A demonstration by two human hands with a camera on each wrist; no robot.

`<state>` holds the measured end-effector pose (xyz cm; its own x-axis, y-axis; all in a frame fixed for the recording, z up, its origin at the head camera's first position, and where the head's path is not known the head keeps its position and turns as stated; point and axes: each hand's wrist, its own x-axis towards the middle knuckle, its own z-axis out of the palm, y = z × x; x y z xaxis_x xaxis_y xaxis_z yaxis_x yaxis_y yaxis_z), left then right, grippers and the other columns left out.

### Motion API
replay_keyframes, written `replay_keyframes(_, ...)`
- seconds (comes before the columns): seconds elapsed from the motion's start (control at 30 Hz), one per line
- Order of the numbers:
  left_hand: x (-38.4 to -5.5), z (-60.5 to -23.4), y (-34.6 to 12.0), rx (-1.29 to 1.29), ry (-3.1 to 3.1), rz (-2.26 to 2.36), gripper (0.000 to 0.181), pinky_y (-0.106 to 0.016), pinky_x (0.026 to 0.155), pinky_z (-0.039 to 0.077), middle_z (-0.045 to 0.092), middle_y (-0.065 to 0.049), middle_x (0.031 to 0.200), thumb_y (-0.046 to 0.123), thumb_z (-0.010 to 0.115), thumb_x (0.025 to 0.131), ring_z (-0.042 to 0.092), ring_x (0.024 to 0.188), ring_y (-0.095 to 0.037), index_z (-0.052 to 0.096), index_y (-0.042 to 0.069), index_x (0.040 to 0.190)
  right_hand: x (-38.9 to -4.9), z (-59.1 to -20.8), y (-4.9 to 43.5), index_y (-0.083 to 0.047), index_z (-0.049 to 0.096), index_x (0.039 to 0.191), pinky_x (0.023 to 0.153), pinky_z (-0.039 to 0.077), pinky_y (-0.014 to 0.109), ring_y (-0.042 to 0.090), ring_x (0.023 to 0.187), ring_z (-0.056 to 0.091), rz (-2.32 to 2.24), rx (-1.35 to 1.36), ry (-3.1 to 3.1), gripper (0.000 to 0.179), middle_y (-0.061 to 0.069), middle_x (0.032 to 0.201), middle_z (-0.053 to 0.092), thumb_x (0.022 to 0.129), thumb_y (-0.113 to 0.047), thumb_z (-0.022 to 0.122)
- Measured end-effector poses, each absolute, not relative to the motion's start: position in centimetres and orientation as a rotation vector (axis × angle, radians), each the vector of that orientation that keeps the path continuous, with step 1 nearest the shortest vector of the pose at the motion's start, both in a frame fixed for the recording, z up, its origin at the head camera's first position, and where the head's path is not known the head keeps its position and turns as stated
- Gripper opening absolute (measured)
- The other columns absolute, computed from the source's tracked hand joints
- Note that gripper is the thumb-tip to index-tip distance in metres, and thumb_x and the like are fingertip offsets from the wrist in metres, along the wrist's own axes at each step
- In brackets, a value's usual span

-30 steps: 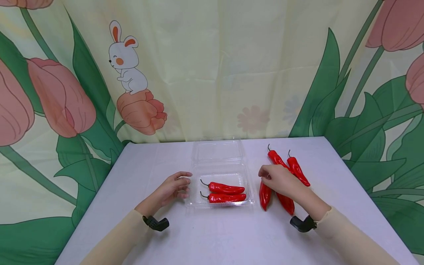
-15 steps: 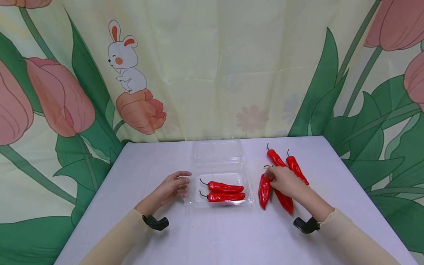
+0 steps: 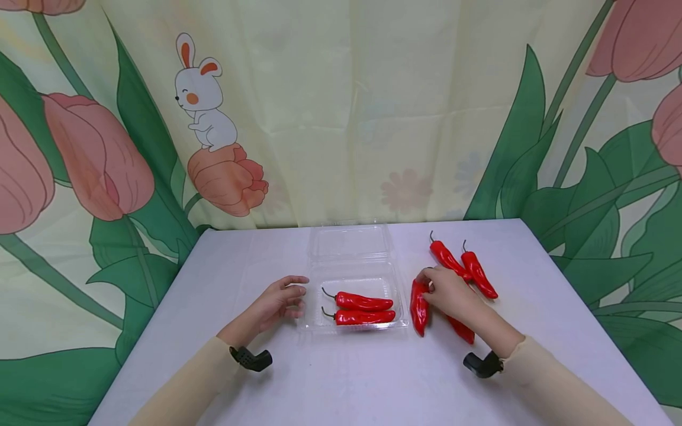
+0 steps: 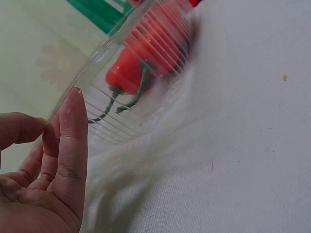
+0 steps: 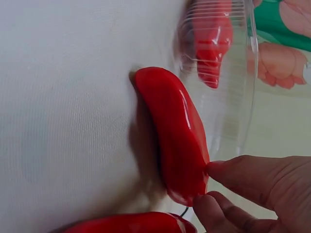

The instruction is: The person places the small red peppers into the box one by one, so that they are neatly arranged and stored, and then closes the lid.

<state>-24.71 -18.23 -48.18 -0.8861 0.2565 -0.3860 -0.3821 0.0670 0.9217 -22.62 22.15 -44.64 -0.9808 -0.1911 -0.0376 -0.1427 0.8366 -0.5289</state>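
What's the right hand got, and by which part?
The right hand pinches the red pepper nearest the clear container, holding it near its stem end; the pointed end is not gripped.

Pretty simple getup tbh: plain cream long sleeves — left sleeve down around 7:30, right sleeve nearer 4 o'clock — and a chunky bent black gadget by each cuff, left wrist camera and right wrist camera.
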Motion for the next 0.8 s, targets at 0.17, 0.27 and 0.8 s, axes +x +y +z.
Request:
replay_keyframes(0.17, -24.7, -48.3, -18.3, -0.122, 1.887, 1.873, 0.047, -0.025, 0.066, 0.061, 0.058, -0.007, 0.105, 0.013, 0.060, 0.103, 0.062, 0.081, -0.014, 0.045, 0.002, 0.147, -22.8, -45.0, 21.8, 0.000, 0.066, 0.123, 0.069, 0.064, 0.037, 0.030, 0.091, 0.069, -0.849, -0.215, 2.950, 0.052, 0.020, 0.112, 0.069, 0.078, -0.013, 0.088)
replay_keyframes(0.27, -24.7, -48.3, -18.3, -0.104, 1.887, 1.871, 0.048, -0.025, 0.066, 0.061, 0.059, -0.007, 0.104, 0.013, 0.059, 0.104, 0.062, 0.081, -0.014, 0.044, 0.001, 0.147, -23.0, -45.1, 21.7, 0.001, 0.063, 0.129, 0.070, 0.064, 0.038, 0.032, 0.094, 0.070, -0.843, -0.157, 2.940, 0.060, 0.023, 0.116, 0.068, 0.078, -0.018, 0.089)
replay_keyframes(0.8, -24.9, -48.5, -18.3, -0.109, 1.890, 1.869, 0.047, -0.026, 0.066, 0.061, 0.059, -0.007, 0.104, 0.014, 0.060, 0.104, 0.062, 0.081, -0.014, 0.045, 0.002, 0.147, -23.8, -45.7, 20.6, 0.003, 0.056, 0.142, 0.072, 0.064, 0.039, 0.034, 0.099, 0.071, -0.813, -0.154, 2.829, 0.066, 0.026, 0.119, 0.069, 0.089, -0.028, 0.079)
